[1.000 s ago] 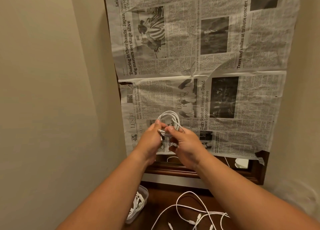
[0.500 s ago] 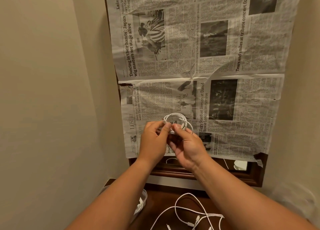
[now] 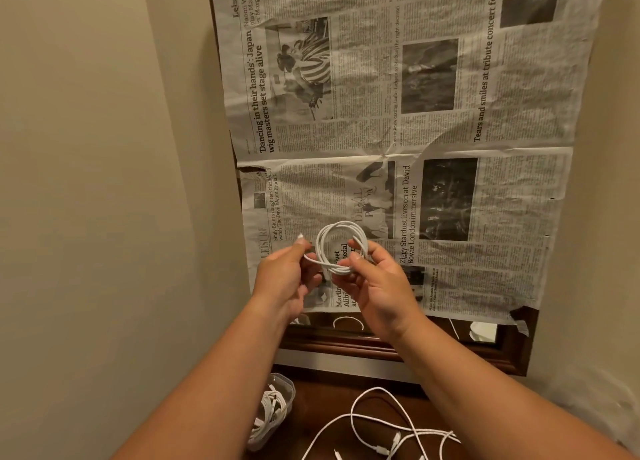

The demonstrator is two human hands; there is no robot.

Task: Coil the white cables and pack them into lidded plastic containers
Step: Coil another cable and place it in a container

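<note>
Here, mid-frame, the coiled white cable (image 3: pixel 341 248) is held in the air between both hands. The right hand (image 3: pixel 377 286) pinches the ring's right side between thumb and fingers, and the left hand (image 3: pixel 287 279) pinches the free end just left of the ring. The ring faces the camera, roughly round, with its free end running leftward and slightly up. A newspaper (image 3: pixel 450 113) hangs behind, with a bare wall (image 3: pixel 86 182) close on the left. At the bottom, a plastic container (image 3: pixel 277 411) holding coils sits at the left edge of the dark wooden surface (image 3: pixel 318 397), and loose cables (image 3: pixel 381 425) lie to its right.

One coiled cable (image 3: pixel 341 248); one container (image 3: pixel 288 390); two newspaper sheets (image 3: pixel 398 78).
</note>
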